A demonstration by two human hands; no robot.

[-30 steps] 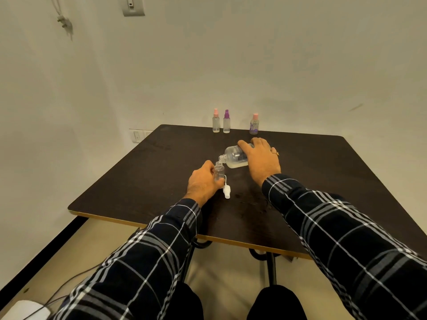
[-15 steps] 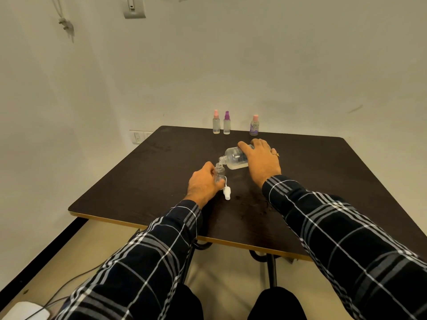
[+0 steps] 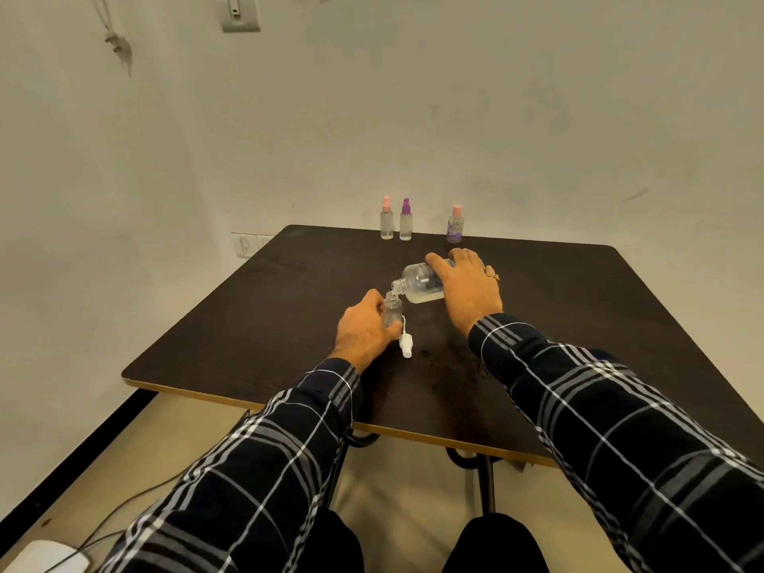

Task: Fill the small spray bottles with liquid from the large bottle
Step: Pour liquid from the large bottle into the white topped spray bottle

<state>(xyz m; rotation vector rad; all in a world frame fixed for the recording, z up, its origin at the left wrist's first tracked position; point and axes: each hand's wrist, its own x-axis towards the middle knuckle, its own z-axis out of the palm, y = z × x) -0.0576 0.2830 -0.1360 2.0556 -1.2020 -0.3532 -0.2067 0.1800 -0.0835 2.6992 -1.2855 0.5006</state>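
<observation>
Nothing has shifted: right hand point(image 3: 469, 289) grips the tipped large bottle point(image 3: 419, 283), left hand point(image 3: 364, 330) clasps the small bottle point(image 3: 391, 312); pouring seemingly continues.

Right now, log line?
pouring | right hand grips tilted large clear bottle | left hand holds small clear uncapped bottle | white spray cap on dark table
</observation>
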